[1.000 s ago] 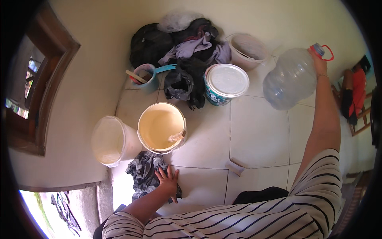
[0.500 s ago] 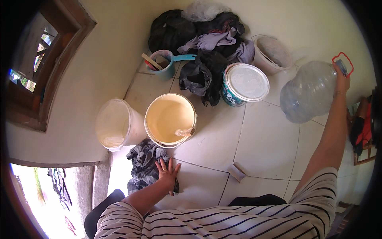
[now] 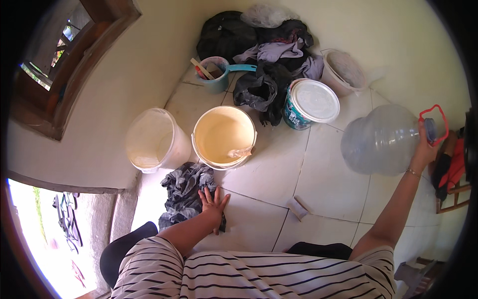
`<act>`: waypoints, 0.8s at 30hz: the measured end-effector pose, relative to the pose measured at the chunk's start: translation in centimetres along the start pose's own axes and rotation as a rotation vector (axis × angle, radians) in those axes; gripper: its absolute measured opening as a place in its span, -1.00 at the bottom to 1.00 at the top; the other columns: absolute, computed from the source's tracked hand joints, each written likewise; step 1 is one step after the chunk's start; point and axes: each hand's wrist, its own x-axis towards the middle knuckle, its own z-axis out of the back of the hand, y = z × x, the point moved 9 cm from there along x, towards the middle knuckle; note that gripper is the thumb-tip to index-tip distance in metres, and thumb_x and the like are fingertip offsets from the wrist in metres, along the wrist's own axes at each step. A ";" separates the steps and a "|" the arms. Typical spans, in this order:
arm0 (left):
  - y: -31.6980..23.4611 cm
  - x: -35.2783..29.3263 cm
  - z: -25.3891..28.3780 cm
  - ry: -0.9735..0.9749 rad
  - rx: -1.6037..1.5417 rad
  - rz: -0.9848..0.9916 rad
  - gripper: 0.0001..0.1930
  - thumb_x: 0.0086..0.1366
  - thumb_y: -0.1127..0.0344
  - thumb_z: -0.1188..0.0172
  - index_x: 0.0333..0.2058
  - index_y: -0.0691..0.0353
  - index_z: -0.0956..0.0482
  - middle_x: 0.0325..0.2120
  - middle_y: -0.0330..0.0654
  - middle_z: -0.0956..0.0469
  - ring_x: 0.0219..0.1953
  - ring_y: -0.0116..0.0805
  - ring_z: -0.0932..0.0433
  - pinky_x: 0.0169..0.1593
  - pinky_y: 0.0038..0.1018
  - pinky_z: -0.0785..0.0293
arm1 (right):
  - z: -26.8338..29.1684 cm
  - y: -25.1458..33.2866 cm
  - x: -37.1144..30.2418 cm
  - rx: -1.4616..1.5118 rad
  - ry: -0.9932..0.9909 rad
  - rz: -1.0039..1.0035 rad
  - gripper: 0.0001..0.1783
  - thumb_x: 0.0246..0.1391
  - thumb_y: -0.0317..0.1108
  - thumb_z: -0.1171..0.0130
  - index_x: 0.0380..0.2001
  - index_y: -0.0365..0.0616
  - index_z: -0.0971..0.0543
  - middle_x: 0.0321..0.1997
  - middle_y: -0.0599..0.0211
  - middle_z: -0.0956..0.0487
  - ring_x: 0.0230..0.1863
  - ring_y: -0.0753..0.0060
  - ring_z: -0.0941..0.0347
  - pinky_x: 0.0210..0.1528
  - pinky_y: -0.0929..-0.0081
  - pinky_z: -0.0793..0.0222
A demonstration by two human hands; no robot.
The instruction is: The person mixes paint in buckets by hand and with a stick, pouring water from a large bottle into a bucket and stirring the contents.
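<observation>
My right hand (image 3: 424, 149) is closed round the neck of a large clear water jug (image 3: 381, 140), near its red carrying handle (image 3: 438, 124). The jug lies tilted on its side at the right, its neck toward me. Spread flat, my left hand (image 3: 213, 204) presses on a crumpled dark grey cloth (image 3: 183, 197) on the floor. Beyond that cloth stands a bucket of cream paint (image 3: 224, 132) with a paint-smeared handle sticking up inside it. Against its left side leans a translucent white bucket (image 3: 157, 139).
A lidded paint tub (image 3: 314, 102) stands mid-floor, with black plastic bags (image 3: 259, 92) beside it. Behind are a blue dipper (image 3: 216, 82) with tools, heaped cloths (image 3: 279, 52) and a dirty pail (image 3: 343, 72). A small worn block (image 3: 298, 208) lies on the tiles (image 3: 259, 219).
My right hand has brought the jug lower in the view and closer to me, turning it more on its side. The left hand stays on the cloth. The whole view has shifted slightly.
</observation>
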 end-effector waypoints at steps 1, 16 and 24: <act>0.1 -0.1 -0.1 -0.004 0.002 -0.001 0.45 -0.50 -0.16 -0.48 0.28 0.01 0.38 0.25 0.23 0.49 0.20 0.57 0.39 0.06 0.45 0.30 | -0.1 0.2 -0.7 0.040 0.053 0.028 -0.38 -0.30 -0.18 -0.43 -0.17 -0.33 -0.50 -0.22 0.23 -0.56 -0.23 0.46 -0.46 -0.10 0.53 -0.32; -8.9 -9.0 16.4 -0.264 -0.072 -0.578 -0.33 -0.05 -0.13 -0.24 -0.08 0.28 -0.43 -0.29 0.00 -0.54 -0.23 -0.07 -0.54 -0.15 -0.25 -0.45 | 2.2 15.4 -15.3 0.330 0.564 -0.006 -0.47 -0.29 -0.42 -0.42 -0.20 -0.25 -0.41 -0.23 0.33 -0.52 -0.24 0.57 -0.44 -0.16 0.60 -0.37; -5.0 -24.8 33.2 -1.707 -0.907 -1.007 -0.26 -0.20 0.08 -0.43 -0.07 0.32 -0.31 -0.17 0.05 -0.35 -0.09 0.06 -0.32 -0.04 -0.16 -0.25 | 1.8 19.4 -18.9 0.488 0.891 -0.025 -0.31 -0.33 -0.42 -0.44 -0.07 -0.22 -0.31 -0.16 0.34 -0.46 -0.05 0.51 -0.37 0.01 0.49 -0.31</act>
